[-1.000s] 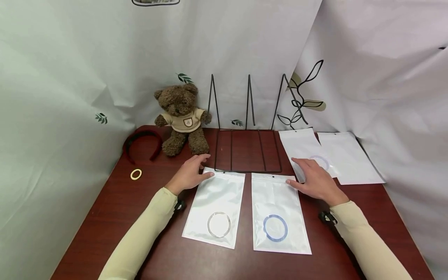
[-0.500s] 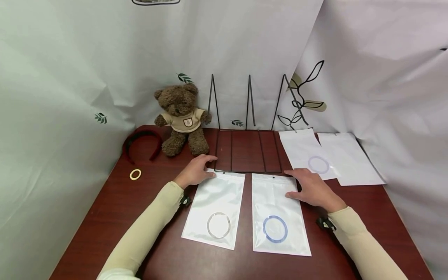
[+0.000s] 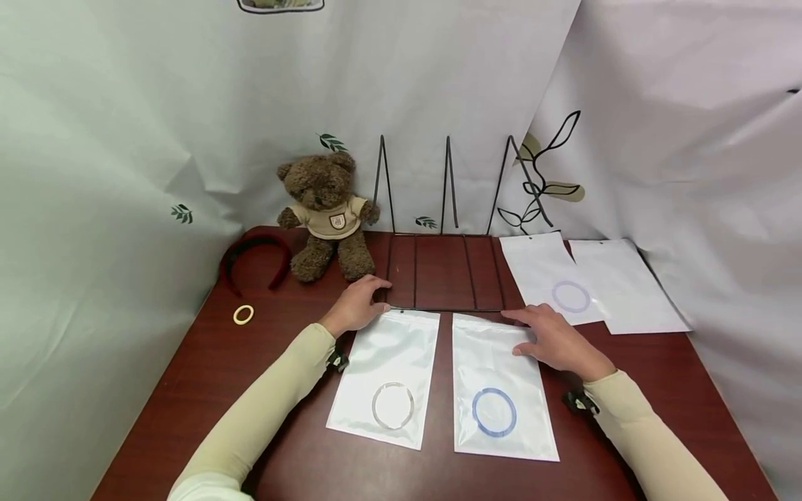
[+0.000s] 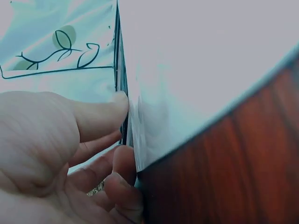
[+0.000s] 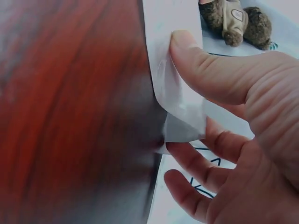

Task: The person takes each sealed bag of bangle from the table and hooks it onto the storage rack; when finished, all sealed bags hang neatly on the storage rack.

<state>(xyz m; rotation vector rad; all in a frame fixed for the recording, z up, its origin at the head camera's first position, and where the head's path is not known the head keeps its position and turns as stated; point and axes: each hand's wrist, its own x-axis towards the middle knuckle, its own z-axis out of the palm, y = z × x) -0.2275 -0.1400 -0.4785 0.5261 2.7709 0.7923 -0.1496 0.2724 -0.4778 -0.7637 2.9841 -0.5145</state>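
Two white zip-seal pouches lie side by side on a dark red wood-grained table (image 3: pixel 351 476), seal ends toward the rack. The left pouch (image 3: pixel 390 372) shows a pale brownish ring outline (image 3: pixel 374 403) near its lower end; the right pouch (image 3: pixel 503 383) shows a blue ring outline (image 3: pixel 476 412).

The left hand (image 3: pixel 357 306) is at the upper left corner of the left pouch, thumb tip at its edge and other fingers bent near the corner; whether it pinches the film cannot be told. The right hand (image 3: pixel 554 339) grasps the upper right corner of the right pouch, thumb on the upper face and fingers beneath; the right wrist view shows the film bent there.

Just beyond the pouches stands a black wire rack (image 3: pixel 445 309) with three upright loops. To its left sit a brown teddy bear (image 3: pixel 327 216) in a beige shirt, a dark red headband (image 3: pixel 252 241) and a pale yellow ring (image 3: pixel 235 317). To its right lie two more white pouches, the nearer pouch (image 3: pixel 535 268) with a lilac ring outline (image 3: pixel 553 296), the farther pouch (image 3: pixel 633 292) beside it. White fabric (image 3: pixel 207 104) with leaf prints forms the backdrop.
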